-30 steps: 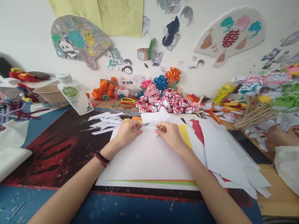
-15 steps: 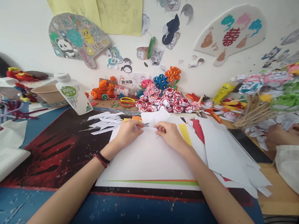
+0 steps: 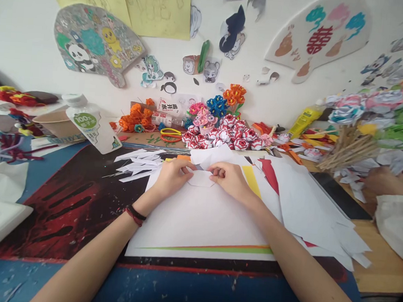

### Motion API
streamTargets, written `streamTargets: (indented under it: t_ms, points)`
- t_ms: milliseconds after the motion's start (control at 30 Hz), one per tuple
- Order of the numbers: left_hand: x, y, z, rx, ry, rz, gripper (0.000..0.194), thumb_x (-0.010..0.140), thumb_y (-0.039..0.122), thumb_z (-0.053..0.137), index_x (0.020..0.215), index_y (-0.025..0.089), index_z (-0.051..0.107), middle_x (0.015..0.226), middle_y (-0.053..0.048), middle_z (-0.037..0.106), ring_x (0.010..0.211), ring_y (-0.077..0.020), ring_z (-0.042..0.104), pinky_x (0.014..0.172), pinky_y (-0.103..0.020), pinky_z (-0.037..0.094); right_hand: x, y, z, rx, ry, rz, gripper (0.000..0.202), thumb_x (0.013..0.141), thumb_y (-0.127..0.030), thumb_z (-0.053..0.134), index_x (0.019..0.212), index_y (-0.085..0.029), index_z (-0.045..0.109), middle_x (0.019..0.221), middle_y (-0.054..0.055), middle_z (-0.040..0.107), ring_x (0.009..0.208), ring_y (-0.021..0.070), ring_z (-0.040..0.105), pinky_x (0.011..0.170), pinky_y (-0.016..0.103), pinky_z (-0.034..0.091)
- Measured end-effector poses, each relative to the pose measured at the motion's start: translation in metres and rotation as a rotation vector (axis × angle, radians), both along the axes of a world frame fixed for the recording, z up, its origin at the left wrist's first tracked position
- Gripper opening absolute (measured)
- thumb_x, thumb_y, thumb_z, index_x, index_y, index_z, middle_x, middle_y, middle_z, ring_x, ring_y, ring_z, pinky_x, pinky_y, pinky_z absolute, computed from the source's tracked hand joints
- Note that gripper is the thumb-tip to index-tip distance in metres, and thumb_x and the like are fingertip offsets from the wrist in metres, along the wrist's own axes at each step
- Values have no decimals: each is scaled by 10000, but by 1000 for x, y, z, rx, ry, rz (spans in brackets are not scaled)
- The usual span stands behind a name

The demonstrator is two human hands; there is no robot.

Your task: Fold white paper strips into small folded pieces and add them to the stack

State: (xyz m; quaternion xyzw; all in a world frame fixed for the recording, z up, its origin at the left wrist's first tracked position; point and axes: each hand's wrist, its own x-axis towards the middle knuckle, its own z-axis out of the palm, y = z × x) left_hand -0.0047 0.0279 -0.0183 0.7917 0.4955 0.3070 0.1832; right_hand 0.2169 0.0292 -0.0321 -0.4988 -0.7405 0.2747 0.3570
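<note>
Over the far part of the large white sheet, a person's left hand and right hand pinched the two ends of a small white paper, each with thumb and fingers nearly closed on it. The small paper stretched flat between the fingertips, its near edge facing the body; whether it touched the large white sheet beneath could not be told. A dark cord bracelet circled the left wrist. Just beyond the far edge of the large white sheet lay a creased white piece, and behind that a heap of red-and-white flowers. To the left of the sheet, near its far corner, cut white strips lay in a loose pile, with a white bottle farther out, leaning. A black-and-red mat spread under the large sheet and past its left side. To the right of the sheet, loose white papers overlapped, with a folded red piece at their left; beyond them lay a dark flat slab. Farthest right of the sheet, another person's hand and white sleeve showed, that hand too blurred to tell its grip.
</note>
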Motion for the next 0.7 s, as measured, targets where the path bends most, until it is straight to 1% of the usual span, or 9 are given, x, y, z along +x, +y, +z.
streamTargets:
  t_ms: [167, 300, 367, 433, 500, 567, 633, 700]
  points:
    - [0, 2, 0, 24, 27, -7, 159, 775, 200, 617, 878, 235, 733, 892, -17, 719, 848, -218, 520, 760, -319, 401, -1, -1, 3, -1, 11, -14, 201, 709, -176, 670, 896, -174, 745, 726, 3, 641, 588, 107, 481, 576, 235, 400]
    - [-2, 4, -4, 45, 44, -3, 105, 792, 224, 631, 829, 223, 729, 861, -30, 720, 852, -225, 513, 779, -340, 400, -2, -2, 2, 82, -44, -18, 145, 723, -145, 684, 855, -166, 741, 746, 12, 662, 605, 115, 500, 589, 242, 396]
    - [-3, 4, -5, 117, 94, -36, 103, 818, 234, 629, 835, 218, 730, 887, -37, 727, 876, -228, 508, 809, -356, 389, -2, -3, 1, 128, -89, -5, 127, 742, -134, 689, 852, -173, 739, 765, 13, 673, 625, 121, 521, 610, 250, 402]
    - [-4, 3, -6, 195, 172, -87, 129, 850, 240, 613, 903, 218, 729, 948, -47, 726, 901, -232, 503, 824, -369, 372, -2, -5, 1, 176, -151, 11, 112, 768, -130, 688, 853, -185, 736, 802, 15, 685, 659, 131, 547, 642, 261, 411]
    - [-4, 2, -5, 256, 250, -123, 182, 884, 239, 580, 1004, 223, 717, 993, -59, 719, 912, -235, 501, 807, -374, 359, -1, -8, 2, 232, -224, 21, 122, 791, -131, 685, 879, -199, 733, 851, 18, 698, 720, 148, 575, 673, 272, 414]
    - [-4, -1, -4, 309, 324, -139, 216, 915, 235, 541, 1054, 228, 706, 988, -67, 717, 911, -238, 498, 776, -376, 345, -1, -11, 4, 302, -296, 38, 148, 815, -132, 672, 926, -211, 731, 888, 22, 709, 808, 171, 593, 709, 284, 413]
    - [-3, -3, -2, 370, 397, -155, 227, 937, 222, 505, 1028, 225, 713, 944, -69, 716, 905, -238, 494, 750, -375, 333, -1, -13, 6, 371, -364, 65, 158, 846, -131, 640, 949, -213, 728, 917, 27, 718, 873, 188, 591, 737, 295, 409]
    - [-2, -5, -1, 434, 456, -173, 234, 947, 202, 486, 990, 215, 715, 918, -65, 709, 901, -233, 491, 735, -372, 329, -1, -15, 6, 430, -424, 90, 166, 879, -126, 593, 932, -208, 727, 923, 34, 722, 874, 192, 582, 739, 305, 404]
